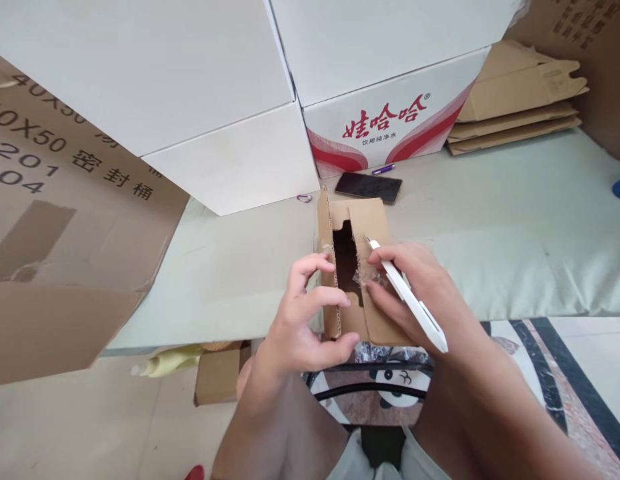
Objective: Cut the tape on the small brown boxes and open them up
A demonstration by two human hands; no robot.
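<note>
A small brown cardboard box (377, 227) stands at the table's front edge, its top flaps parted over a dark gap; the inside is too dark to make out. My left hand (310, 313) is at the raised left flap, fingers spread and curved, thumb near the box's front. In my right hand (425, 287) is a white cutter (415, 303), its tip pointing up and left above the right flap. Clear torn tape (365, 277) clings to the flap edge by my right fingertips.
Behind the box lie a black phone (369, 187), a purple pen (383, 170) and a small purple clip (305, 198). White cartons (390, 120) rise at the back, flattened cardboard (520, 87) at back right, a large brown carton (75, 233) at left.
</note>
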